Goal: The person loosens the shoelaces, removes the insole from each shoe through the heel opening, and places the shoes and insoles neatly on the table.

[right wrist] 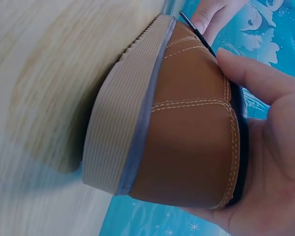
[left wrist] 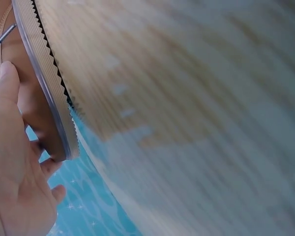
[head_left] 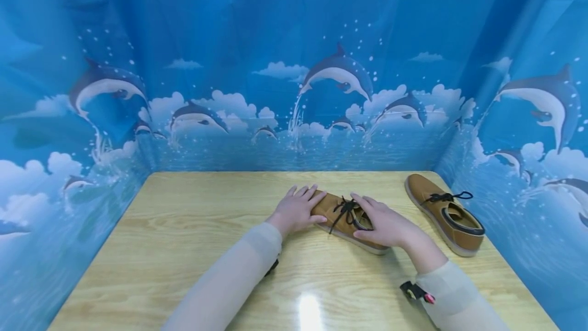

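Tabletop (head_left: 206, 218), seemingly wooden: two shoes (head_left: 343, 226) (head_left: 436, 209)

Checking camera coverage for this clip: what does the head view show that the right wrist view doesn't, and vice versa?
Only the head view: the second brown shoe to the right, the tied black laces, and both pale sleeves.

Only the right wrist view: pale stitching near the heel and ribs on the sole's side.

Both: the handled shoe, the left hand and right hand, the wooden table, and the blue backdrop.
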Action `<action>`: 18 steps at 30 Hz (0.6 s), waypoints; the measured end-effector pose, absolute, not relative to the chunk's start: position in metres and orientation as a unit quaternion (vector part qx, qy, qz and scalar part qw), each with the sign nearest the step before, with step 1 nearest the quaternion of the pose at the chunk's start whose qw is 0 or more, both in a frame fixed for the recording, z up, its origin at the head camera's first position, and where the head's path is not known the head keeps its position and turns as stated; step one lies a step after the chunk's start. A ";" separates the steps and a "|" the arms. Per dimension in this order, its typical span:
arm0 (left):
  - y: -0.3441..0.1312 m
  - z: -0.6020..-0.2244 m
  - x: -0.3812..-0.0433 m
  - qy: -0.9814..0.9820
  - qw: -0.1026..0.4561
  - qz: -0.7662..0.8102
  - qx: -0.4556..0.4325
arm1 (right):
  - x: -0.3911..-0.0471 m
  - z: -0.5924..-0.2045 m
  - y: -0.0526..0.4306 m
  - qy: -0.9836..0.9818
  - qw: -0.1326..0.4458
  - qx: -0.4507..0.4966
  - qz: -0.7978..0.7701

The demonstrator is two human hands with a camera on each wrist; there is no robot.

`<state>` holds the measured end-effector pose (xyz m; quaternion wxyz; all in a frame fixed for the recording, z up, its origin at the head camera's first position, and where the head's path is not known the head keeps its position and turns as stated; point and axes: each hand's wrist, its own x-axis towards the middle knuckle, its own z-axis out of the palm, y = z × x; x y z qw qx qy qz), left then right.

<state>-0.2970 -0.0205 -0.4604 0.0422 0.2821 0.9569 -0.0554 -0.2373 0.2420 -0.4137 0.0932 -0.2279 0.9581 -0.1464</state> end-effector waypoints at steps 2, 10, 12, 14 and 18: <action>-0.021 -0.461 -0.296 0.958 0.043 -0.058 0.278 | -0.238 -0.415 0.242 0.958 0.094 -0.232 -0.144; -0.028 -0.458 -0.288 0.960 0.028 -0.059 0.272 | -0.241 -0.418 0.238 0.955 0.079 -0.254 -0.130; -0.031 -0.457 -0.286 0.961 0.027 -0.058 0.270 | -0.242 -0.418 0.235 0.954 0.078 -0.261 -0.127; -0.035 -0.457 -0.284 0.962 0.030 -0.057 0.267 | -0.243 -0.418 0.233 0.952 0.077 -0.267 -0.128; -0.041 -0.458 -0.281 0.964 0.034 -0.056 0.256 | -0.244 -0.418 0.227 0.948 0.077 -0.279 -0.131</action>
